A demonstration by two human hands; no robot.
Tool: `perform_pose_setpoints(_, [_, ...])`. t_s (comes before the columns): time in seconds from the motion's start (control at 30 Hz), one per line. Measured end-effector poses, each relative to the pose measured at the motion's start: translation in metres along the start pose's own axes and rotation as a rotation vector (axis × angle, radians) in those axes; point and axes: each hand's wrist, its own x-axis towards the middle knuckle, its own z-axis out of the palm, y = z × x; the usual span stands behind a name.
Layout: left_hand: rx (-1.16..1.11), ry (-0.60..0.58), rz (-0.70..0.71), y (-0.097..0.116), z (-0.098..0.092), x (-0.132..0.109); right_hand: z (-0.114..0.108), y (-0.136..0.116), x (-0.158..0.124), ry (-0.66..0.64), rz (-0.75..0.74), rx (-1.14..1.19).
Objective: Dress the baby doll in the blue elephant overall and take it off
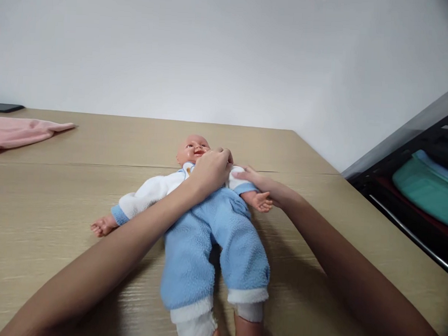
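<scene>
A baby doll point(213, 237) lies face up on the wooden table, its head away from me. It wears a fleecy suit with a white top and blue trousers, the legs ending in white cuffs. My left hand point(213, 170) reaches across its chest, fingers curled closed on the clothes near the shoulder on the right; the fingertips are hidden. My right hand point(268, 184) wraps around the doll's arm on the right, thumb on the white sleeve point(238, 177) and fingers mostly behind it. The doll's other arm point(144, 196) stretches out to the left.
A pink cloth point(25, 132) lies on the table point(99, 142) at the far left, with a flat dark object point(6, 108) behind it. To the right of the table stands a black rack point(379, 189) holding folded green fabric point(427, 187). A pale wall rises behind the table.
</scene>
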Motion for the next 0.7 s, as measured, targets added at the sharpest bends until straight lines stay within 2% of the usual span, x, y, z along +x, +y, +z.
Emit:
perform_pose_setpoints(0.1, [0.132, 0.004, -0.031, 0.002, -0.004, -0.003, -0.030, -0.025, -0.016, -0.249, -0.018, -0.357])
perform_pose_setpoints(0.2, [0.238, 0.026, -0.051, 0.005, -0.006, -0.005, -0.050, -0.040, -0.024, -0.175, -0.158, -0.735])
perform_pose_setpoints(0.27, [0.248, 0.019, -0.042, 0.006, -0.006, -0.005, -0.053, -0.042, -0.026, -0.135, -0.213, -0.936])
perform_pose_setpoints(0.33, [0.228, 0.006, -0.029, 0.005, -0.005, -0.005, -0.050, -0.037, -0.025, -0.171, -0.218, -1.063])
perform_pose_setpoints(0.43, [0.174, 0.001, -0.020, 0.004, -0.005, -0.007, -0.042, -0.019, -0.021, -0.152, -0.239, -1.120])
perform_pose_setpoints(0.53, [0.091, 0.063, 0.038, -0.001, -0.011, -0.017, -0.035, 0.002, -0.023, -0.033, -0.334, -1.060])
perform_pose_setpoints(0.63, [-0.028, 0.163, 0.088, -0.008, -0.020, -0.042, -0.024, 0.014, -0.036, 0.180, -0.510, -1.015])
perform_pose_setpoints(0.7, [-0.106, 0.215, 0.102, -0.015, -0.026, -0.066, -0.014, 0.014, -0.050, 0.260, -0.597, -0.933])
